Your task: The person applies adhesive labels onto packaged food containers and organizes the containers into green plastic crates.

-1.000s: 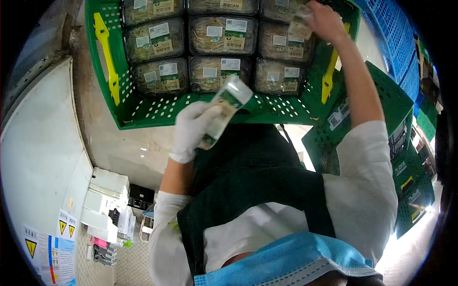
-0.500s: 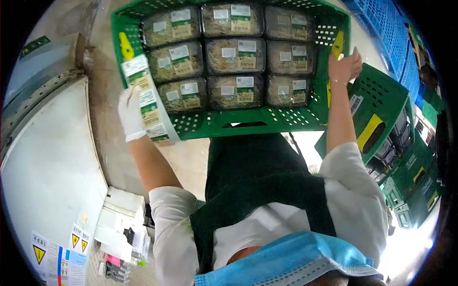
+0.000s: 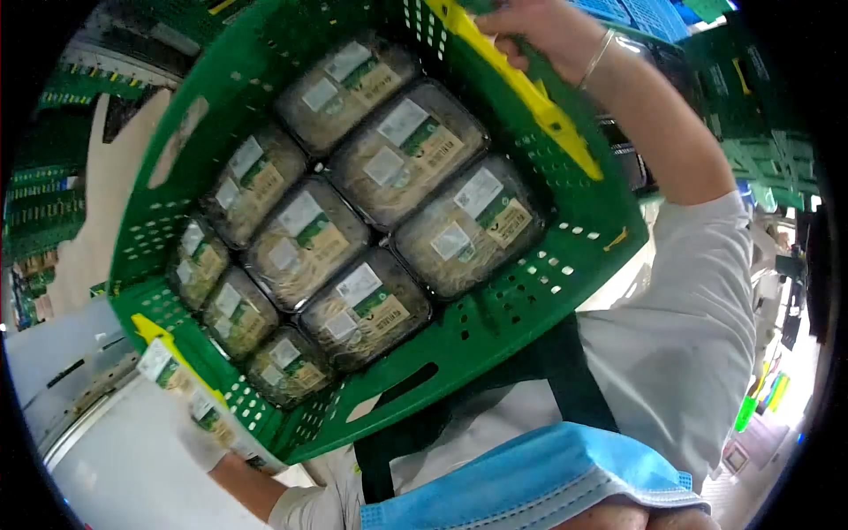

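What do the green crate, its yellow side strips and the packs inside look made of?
Green crate: likely moulded plastic, satin; smooth, evenly coloured walls with regular holes.
Yellow side strips: probably rigid plastic, semi-gloss; uniform colour, shaped edges.
Packs: apparently glossy plastic; contents show through. Film or lid on top, can't tell.

Green plastic crates (image 3: pixel 42 199) and pale floor (image 3: pixel 99 190), upper left.
White panel (image 3: pixel 119 468) at lower left; blue plastic crate (image 3: pixel 652 12), top right; bright glare (image 3: pixel 798 329), right edge.

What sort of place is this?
Probably a food packing area: a green perforated plastic crate holds clear-covered, labelled rectangular trays, a strip of printed labels shows at its side, and other green plastic crates stand beyond.
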Demonstrator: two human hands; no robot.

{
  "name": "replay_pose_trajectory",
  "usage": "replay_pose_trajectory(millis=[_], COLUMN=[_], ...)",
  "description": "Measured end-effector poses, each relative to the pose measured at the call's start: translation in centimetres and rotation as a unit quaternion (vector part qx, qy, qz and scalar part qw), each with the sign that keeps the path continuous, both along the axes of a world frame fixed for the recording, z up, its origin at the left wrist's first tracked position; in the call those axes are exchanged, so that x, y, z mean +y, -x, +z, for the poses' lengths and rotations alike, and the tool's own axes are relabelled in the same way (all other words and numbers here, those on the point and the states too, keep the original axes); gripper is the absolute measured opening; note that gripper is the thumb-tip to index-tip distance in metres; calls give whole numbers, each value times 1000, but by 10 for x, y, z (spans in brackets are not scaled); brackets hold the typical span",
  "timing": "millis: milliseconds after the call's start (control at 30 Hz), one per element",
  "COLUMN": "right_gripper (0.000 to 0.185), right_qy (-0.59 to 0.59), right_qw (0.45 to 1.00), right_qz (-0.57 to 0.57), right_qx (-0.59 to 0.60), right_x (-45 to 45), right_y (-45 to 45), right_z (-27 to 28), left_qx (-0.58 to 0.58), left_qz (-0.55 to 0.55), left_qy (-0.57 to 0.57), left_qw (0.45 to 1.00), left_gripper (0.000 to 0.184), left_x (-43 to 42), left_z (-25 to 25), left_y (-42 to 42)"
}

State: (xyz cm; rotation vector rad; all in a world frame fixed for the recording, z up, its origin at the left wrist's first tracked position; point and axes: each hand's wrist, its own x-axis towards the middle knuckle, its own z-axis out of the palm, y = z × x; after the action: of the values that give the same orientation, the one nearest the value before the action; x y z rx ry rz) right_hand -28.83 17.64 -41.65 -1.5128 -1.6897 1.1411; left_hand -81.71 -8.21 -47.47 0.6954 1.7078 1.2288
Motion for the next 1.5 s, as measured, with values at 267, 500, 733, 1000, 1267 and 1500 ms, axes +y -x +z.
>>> replay_pose_trajectory(millis=[267, 500, 733, 1000, 1267, 1500], right_gripper=[8, 19, 13, 21, 48, 41], right_qy=[-118, -105, -7, -75, -66, -196], right_qw=[973, 880, 742, 580, 837, 952], right_qz=[-196, -305, -153, -13, -217, 8], right_qx=[15, -347, -653, -811, -499, -235], right_x=[-67, -105, -51, -52, -54, -148], right_y=[-31, -21, -175, -184, -173, 37], right_z=[22, 43, -22, -34, -31, 46], left_qx=[-86, -64, -310, -259, -271, -115], left_qz=[-13, -70, -274, -153, -242, -151], left_qy=[-98, -217, -64, -29, -68, -218], left_qw=[991, 972, 908, 953, 929, 957], left_gripper=[44, 30, 18, 17, 19, 22], left_x=[2, 54, 118, 124, 106, 99], left_z=[23, -56, 29, 39, 31, 34], left_y=[-38, -16, -68, -77, -58, -48])
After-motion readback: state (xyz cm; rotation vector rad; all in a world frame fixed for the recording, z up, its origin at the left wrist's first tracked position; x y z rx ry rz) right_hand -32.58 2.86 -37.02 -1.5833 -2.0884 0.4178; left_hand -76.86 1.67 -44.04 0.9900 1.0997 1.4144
